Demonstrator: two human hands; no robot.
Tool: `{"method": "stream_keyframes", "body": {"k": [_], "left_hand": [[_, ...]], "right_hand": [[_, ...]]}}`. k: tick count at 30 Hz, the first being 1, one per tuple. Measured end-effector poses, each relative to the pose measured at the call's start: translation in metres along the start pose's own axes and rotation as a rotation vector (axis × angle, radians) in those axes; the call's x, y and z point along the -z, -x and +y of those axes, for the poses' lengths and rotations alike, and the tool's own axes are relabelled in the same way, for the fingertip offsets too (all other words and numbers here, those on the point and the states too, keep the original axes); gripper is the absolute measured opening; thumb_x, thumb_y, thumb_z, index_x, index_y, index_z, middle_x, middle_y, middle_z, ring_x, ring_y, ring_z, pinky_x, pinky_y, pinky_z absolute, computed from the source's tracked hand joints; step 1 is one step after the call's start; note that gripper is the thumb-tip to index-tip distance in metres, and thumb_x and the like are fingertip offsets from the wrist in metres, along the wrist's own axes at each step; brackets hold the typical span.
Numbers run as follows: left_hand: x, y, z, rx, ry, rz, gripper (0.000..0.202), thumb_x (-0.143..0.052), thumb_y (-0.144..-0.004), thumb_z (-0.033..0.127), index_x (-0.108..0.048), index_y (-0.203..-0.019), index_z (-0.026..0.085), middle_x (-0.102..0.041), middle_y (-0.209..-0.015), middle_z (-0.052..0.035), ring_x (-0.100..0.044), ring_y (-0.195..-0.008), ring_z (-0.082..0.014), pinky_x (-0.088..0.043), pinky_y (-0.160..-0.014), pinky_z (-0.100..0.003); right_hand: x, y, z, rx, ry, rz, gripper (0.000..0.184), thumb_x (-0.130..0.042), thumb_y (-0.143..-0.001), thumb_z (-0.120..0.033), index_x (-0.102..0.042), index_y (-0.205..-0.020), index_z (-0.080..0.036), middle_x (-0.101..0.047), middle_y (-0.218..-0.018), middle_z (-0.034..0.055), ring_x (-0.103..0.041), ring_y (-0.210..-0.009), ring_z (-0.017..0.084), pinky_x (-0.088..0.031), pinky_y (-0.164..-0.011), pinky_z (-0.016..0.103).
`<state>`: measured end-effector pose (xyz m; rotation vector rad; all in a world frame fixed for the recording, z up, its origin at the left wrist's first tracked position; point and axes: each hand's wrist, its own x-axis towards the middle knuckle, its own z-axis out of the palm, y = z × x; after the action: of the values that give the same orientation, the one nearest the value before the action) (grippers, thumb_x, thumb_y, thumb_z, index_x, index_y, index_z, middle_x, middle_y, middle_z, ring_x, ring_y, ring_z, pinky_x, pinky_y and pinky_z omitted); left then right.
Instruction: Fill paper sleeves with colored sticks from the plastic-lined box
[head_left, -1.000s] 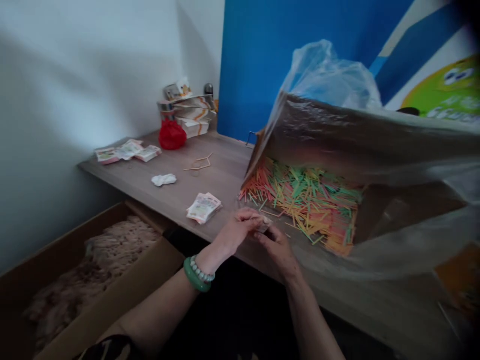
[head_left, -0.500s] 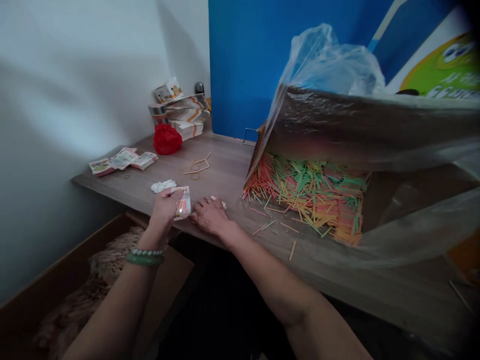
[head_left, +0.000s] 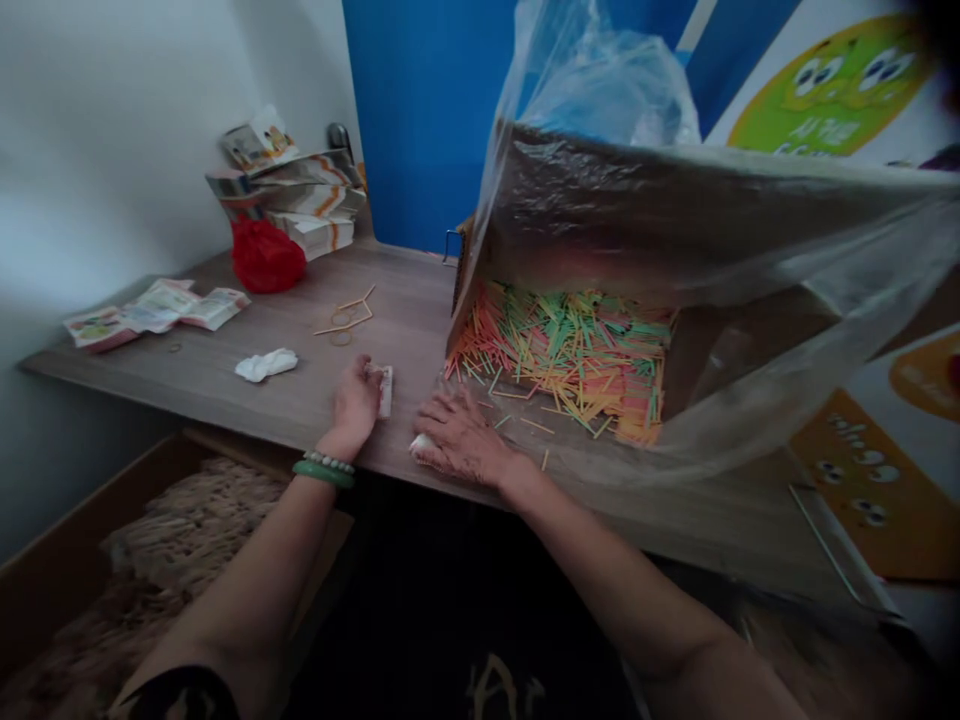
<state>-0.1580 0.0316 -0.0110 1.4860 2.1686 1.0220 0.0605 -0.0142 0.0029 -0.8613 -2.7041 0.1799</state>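
The small pale packet (head_left: 385,392) is at the fingertips of the left hand (head_left: 357,400), on the side facing the other hand. The fingers curl toward it, but whether they pinch it or merely rest against it, I cannot tell. If that hold is loose, the packet could tip or slide on the tabletop (head_left: 420,300). A white piece (head_left: 422,443) pokes out from under the right hand (head_left: 461,438), on its left, near the table's front edge. This hand is palm down with fingers lowered; its grip underneath is hidden. Pressed hard or dragged nearer, the piece could crumple or drop off the edge. Just right of the right hand lie loose straws (head_left: 538,426), which a sweeping wrist could scatter; past them is a heap of coloured straws (head_left: 562,350). Left of the left hand sits a crumpled white wad (head_left: 266,365).
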Motion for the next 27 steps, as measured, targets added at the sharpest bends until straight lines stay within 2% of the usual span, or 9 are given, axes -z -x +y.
{"method": "stream_keyframes", "body": {"k": [2, 4, 6, 8, 10, 14, 19, 23, 27], "left_hand": [[0.01, 0.011, 0.009, -0.006, -0.153, 0.111, 0.04, -0.059, -0.09, 0.023, -0.066, -0.128, 0.012, -0.065, -0.123, -0.0213, -0.06, -0.115, -0.0356, -0.045, -0.094, -0.045], [0.017, 0.03, 0.02, -0.058, -0.285, 0.153, 0.032, -0.057, -0.094, 0.031, -0.072, -0.117, 0.015, -0.065, -0.123, -0.0192, -0.06, -0.113, -0.0344, -0.046, -0.093, -0.044], [0.018, 0.053, 0.033, -0.128, -0.346, 0.029, 0.034, -0.05, -0.099, 0.039, -0.076, -0.101, 0.017, -0.068, -0.11, -0.0154, -0.064, -0.1, -0.0297, -0.048, -0.084, -0.039], [0.012, 0.074, 0.046, -0.167, -0.369, -0.158, 0.037, -0.051, -0.099, 0.044, -0.075, -0.097, 0.018, -0.068, -0.105, -0.0139, -0.065, -0.094, -0.0281, -0.048, -0.079, -0.037], [0.001, 0.087, 0.053, -0.154, -0.393, -0.277, 0.035, -0.06, -0.094, 0.048, -0.074, -0.099, 0.017, -0.068, -0.106, -0.0146, -0.065, -0.094, -0.0286, -0.047, -0.074, -0.036], [-0.019, 0.09, 0.049, -0.08, -0.279, -0.285, 0.026, -0.071, -0.085, 0.043, -0.071, -0.094, 0.018, -0.069, -0.094, -0.0105, -0.063, -0.082, -0.024, -0.042, -0.065, -0.031], [-0.032, 0.089, 0.034, -0.045, 0.169, -0.109, 0.015, -0.072, -0.078, 0.028, -0.066, -0.088, 0.019, -0.064, -0.078, -0.001, -0.056, -0.07, -0.0184, -0.04, -0.063, -0.029], [-0.026, 0.092, 0.042, -0.015, 0.33, 0.007, 0.015, -0.073, -0.072, 0.019, -0.057, -0.07, 0.019, -0.056, -0.069, 0.0024, -0.052, -0.066, -0.0154, -0.04, -0.063, -0.027], [-0.011, 0.096, 0.055, 0.027, 0.439, 0.018, 0.028, -0.075, -0.071, 0.02, -0.049, -0.061, 0.02, -0.044, -0.059, 0.006, -0.044, -0.058, -0.0125, -0.034, -0.055, -0.025]], "right_hand": [[0.0, 0.018, 0.008, -0.1, -0.032, 0.15, 0.037, -0.053, -0.103, -0.039, -0.061, -0.133, -0.02, -0.061, -0.141, 0.0104, -0.043, -0.14, 0.028, -0.018, -0.123, 0.056], [-0.001, 0.046, 0.015, -0.278, -0.085, 0.306, 0.034, -0.047, -0.104, -0.031, -0.063, -0.131, -0.018, -0.064, -0.136, 0.0108, -0.051, -0.133, 0.026, -0.034, -0.116, 0.048], [-0.002, 0.081, 0.021, -0.451, -0.117, 0.408, 0.031, -0.042, -0.103, -0.024, -0.068, -0.119, -0.019, -0.071, -0.12, 0.0099, -0.06, -0.117, 0.024, -0.045, -0.105, 0.043], [-0.001, 0.116, 0.022, -0.577, -0.08, 0.397, 0.028, -0.044, -0.1, -0.02, -0.071, -0.104, -0.019, -0.072, -0.107, 0.0095, -0.063, -0.106, 0.025, -0.048, -0.098, 0.042], [0.003, 0.142, 0.018, -0.689, 0.009, 0.314, 0.022, -0.05, -0.097, -0.021, -0.071, -0.102, -0.019, -0.071, -0.105, 0.01, -0.061, -0.104, 0.027, -0.048, -0.095, 0.042], [0.009, 0.146, 0.01, -0.813, 0.146, 0.095, 0.018, -0.055, -0.097, -0.022, -0.07, -0.106, -0.02, -0.069, -0.108, 0.0108, -0.059, -0.105, 0.028, -0.047, -0.091, 0.04], [0.013, 0.103, 0.028, -0.784, 0.15, -0.045, 0.026, -0.045, -0.1, -0.01, -0.07, -0.107, -0.015, -0.07, -0.105, 0.0136, -0.061, -0.101, 0.027, -0.045, -0.091, 0.038], [0.017, 0.089, 0.043, -0.549, 0.137, -0.078, 0.035, -0.04, -0.095, 0.0, -0.07, -0.106, -0.016, -0.069, -0.107, 0.0124, -0.06, -0.103, 0.025, -0.044, -0.096, 0.039], [0.019, 0.092, 0.041, -0.389, 0.08, -0.025, 0.027, -0.046, -0.099, -0.01, -0.07, -0.11, -0.018, -0.068, -0.115, 0.0107, -0.055, -0.112, 0.025, -0.043, -0.1, 0.041]]}}
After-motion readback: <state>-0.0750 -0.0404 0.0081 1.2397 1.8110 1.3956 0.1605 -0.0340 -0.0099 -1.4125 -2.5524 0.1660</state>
